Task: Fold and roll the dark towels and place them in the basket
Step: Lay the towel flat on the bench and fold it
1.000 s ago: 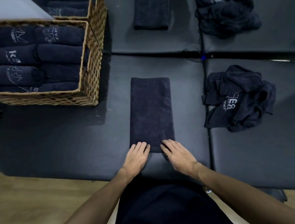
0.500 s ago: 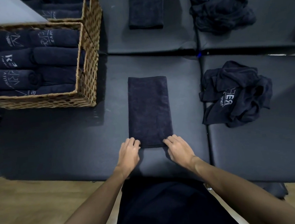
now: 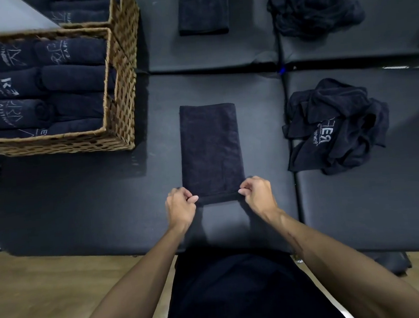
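I am at the beginning of the roll. The folded towel point(image 3: 210, 151) lies flat as a long strip on the dark padded table point(image 3: 80, 200), in front of me, and its near edge is already turned over into a first small roll. My left hand point(image 3: 179, 207) pinches the left end of this roll between thumb and curled fingers, and my right hand point(image 3: 258, 195) pinches the right end in the same way.

I think the next move asks both hands to turn the roll away from me evenly, keeping it tight and straight, so the sides do not slip out.

I count one wicker basket point(image 3: 119, 100) at my left, well apart from the strip, with about eight rolled towels point(image 3: 72, 51) visible inside; some are partly hidden, so I am not sure. One crumpled towel pile point(image 3: 335, 127) waits at my right; how many towels it holds I cannot tell
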